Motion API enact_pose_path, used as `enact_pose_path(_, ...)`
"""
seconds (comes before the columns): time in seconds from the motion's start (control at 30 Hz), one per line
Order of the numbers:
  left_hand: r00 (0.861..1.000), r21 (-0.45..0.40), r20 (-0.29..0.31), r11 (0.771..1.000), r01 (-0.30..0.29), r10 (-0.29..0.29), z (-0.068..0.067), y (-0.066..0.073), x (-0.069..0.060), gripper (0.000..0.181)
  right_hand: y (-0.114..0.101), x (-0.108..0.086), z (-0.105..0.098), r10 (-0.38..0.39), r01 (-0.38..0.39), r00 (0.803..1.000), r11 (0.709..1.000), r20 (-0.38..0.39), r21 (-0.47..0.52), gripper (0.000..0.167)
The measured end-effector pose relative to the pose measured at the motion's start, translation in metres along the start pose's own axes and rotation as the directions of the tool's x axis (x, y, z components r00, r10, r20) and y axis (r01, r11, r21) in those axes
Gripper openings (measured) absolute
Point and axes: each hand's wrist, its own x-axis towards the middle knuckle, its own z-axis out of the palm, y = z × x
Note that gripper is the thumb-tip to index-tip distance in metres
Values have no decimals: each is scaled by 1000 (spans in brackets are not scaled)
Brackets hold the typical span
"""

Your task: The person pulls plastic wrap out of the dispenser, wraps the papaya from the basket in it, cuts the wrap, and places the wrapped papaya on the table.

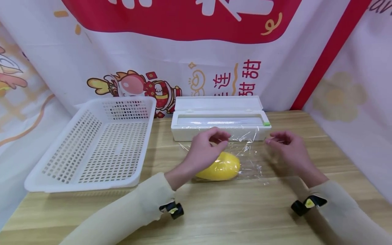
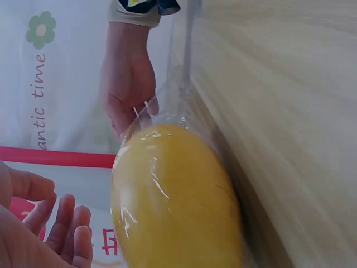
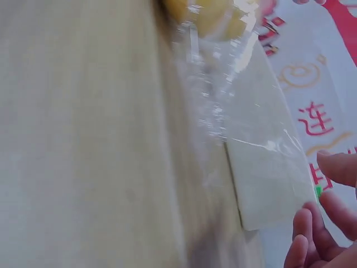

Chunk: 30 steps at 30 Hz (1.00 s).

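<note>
A smooth, oval yellow fruit (image 1: pixel 225 166) lies on the table under clear cling film (image 1: pixel 249 163). My left hand (image 1: pixel 208 146) hovers over the fruit's left part and hides some of it. Its fingers bend loosely with nothing visible between them; the left wrist view shows this hand (image 2: pixel 47 223) beside the fruit (image 2: pixel 173 195). To the right of the film my right hand (image 1: pixel 289 146) is raised, thumb and forefinger apart in the right wrist view. The film's edge passes close to its fingertips (image 3: pixel 309 215); whether they touch is unclear. Behind the fruit stands a white cling film box (image 1: pixel 220 132), lid up.
A white perforated plastic basket (image 1: pixel 142 146) stands at the left of the wooden table (image 1: pixel 232 217). A printed cloth (image 1: pixel 171 54) hangs behind the box. A film roll (image 1: pixel 220 121) lies inside the box, with a green tab (image 1: pixel 266 124) at its right corner.
</note>
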Motion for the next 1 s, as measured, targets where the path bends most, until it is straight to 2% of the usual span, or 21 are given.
enact_pose_path(0.13, 1000, -26, -9, 999, 17, -18, 13, 11, 16, 19, -1, 13, -2, 104, -96, 993, 986, -50, 138, 42)
enact_pose_path(0.23, 999, -60, -19, 998, 28, -29, 23, 18, 27, 19, -1, 22, -1, 173, -158, 983, 966, -61, 204, 40)
enact_pose_path(0.37, 998, -103, -30, 994, 49, -53, 38, 28, 43, 21, 1, 34, 4, 196, -161, 977, 935, -82, 317, 37)
enact_pose_path(0.5, 995, -140, -47, 986, 85, -92, 53, 38, 57, 21, 1, 40, 11, 219, -154, 971, 877, -94, 456, 41)
enact_pose_path(0.6, 989, -167, -53, 978, 124, -135, 62, 40, 65, 21, 1, 43, 17, 242, -169, 967, 846, -82, 506, 46)
enact_pose_path(0.67, 986, -176, -59, 974, 145, -158, 67, 41, 70, 21, 2, 45, 20, 248, -175, 966, 837, -75, 519, 45)
enact_pose_path(0.8, 977, -197, -91, 965, 174, -194, 77, 43, 80, 20, 5, 49, 21, 250, -182, 965, 854, -78, 487, 44)
enact_pose_path(0.93, 968, -197, -123, 961, 193, -220, 87, 43, 90, 20, 8, 52, 20, 253, -195, 965, 873, -73, 448, 57)
enact_pose_path(1.0, 965, -180, -131, 963, 202, -227, 92, 43, 95, 22, 9, 52, 19, 255, -200, 965, 873, -66, 445, 65)
